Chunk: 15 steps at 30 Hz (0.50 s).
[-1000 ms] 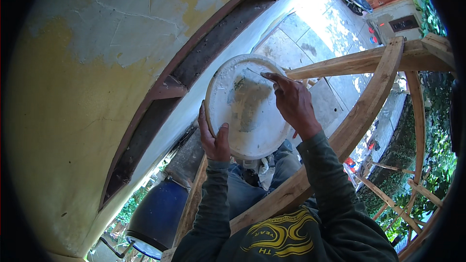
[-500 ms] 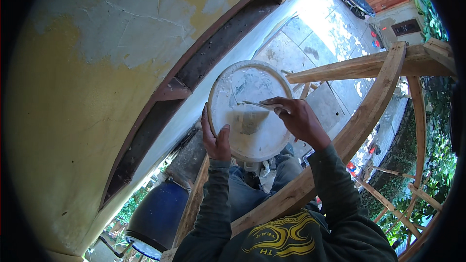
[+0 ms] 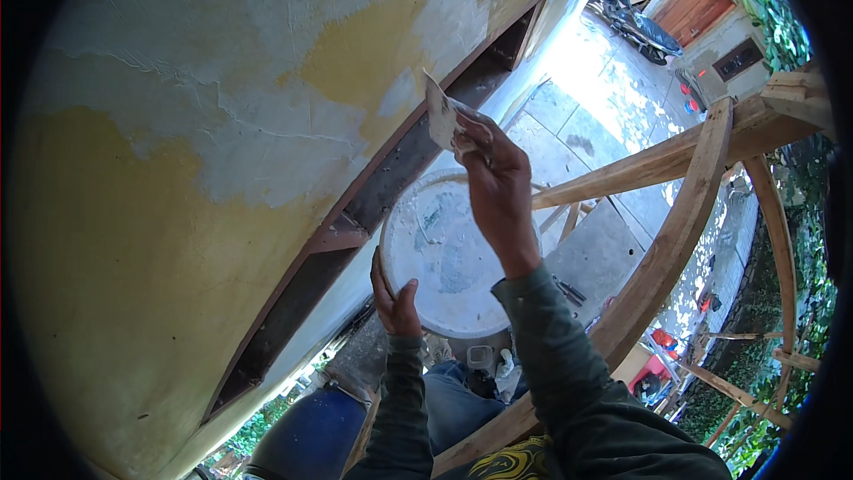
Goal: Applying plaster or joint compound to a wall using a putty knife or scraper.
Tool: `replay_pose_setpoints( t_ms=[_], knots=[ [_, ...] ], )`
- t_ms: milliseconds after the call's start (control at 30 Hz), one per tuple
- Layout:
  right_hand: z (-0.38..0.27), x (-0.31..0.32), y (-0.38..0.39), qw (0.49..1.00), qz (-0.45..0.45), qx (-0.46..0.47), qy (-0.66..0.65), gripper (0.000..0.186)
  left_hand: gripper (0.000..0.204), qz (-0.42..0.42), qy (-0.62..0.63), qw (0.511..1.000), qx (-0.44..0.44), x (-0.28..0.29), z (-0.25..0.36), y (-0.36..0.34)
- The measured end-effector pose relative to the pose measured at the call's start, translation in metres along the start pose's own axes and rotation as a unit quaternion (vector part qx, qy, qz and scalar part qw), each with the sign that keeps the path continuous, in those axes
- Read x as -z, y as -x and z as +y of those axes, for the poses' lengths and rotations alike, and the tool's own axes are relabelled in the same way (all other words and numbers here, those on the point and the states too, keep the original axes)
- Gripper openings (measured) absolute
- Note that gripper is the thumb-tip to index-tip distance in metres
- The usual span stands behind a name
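My left hand (image 3: 397,304) grips the left rim of a round, whitish, shallow lid (image 3: 453,298) with smears of putty on its face. Raised above the lid's far side, my right hand (image 3: 499,182) is closed on a flat putty knife (image 3: 440,116) coated in pale putty. The blade points up and to the left, toward the wall (image 3: 222,151). That wall has yellow paint with large patches of whitish filler. From this view I cannot tell whether the blade touches it.
A dark, framed ledge (image 3: 391,191) runs along the wall's lower edge. Wooden scaffold beams (image 3: 666,249) cross on my right and pass before my body. A blue drum (image 3: 311,436) stands at lower left. Far below, a motorbike (image 3: 635,22) is parked on the paved ground (image 3: 569,116).
My right hand has lifted the putty knife off the lid, up and leftward toward the wall. The lid sits lower in view, still in my left hand. The view has shifted toward the wall.
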State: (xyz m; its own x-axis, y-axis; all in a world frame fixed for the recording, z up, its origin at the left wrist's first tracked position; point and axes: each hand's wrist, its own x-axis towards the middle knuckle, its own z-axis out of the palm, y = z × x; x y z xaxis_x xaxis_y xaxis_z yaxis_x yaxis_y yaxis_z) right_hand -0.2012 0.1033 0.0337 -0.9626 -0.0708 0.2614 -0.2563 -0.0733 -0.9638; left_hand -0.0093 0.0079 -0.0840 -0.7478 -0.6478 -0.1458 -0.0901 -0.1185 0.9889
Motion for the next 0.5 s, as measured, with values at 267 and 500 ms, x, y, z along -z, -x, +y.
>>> replay_pose_setpoints(
  t_ms=[267,500],
  knots=[
    [0.008,-0.111,0.007,0.966,0.156,0.097,0.184,0.05,0.078,0.002,-0.003,1.0,0.02,0.032,-0.051,0.015],
    [0.024,-0.071,0.072,0.986,-0.021,0.093,0.14,0.044,0.077,0.01,-0.05,0.999,-0.006,0.028,-0.046,0.017]
  ],
)
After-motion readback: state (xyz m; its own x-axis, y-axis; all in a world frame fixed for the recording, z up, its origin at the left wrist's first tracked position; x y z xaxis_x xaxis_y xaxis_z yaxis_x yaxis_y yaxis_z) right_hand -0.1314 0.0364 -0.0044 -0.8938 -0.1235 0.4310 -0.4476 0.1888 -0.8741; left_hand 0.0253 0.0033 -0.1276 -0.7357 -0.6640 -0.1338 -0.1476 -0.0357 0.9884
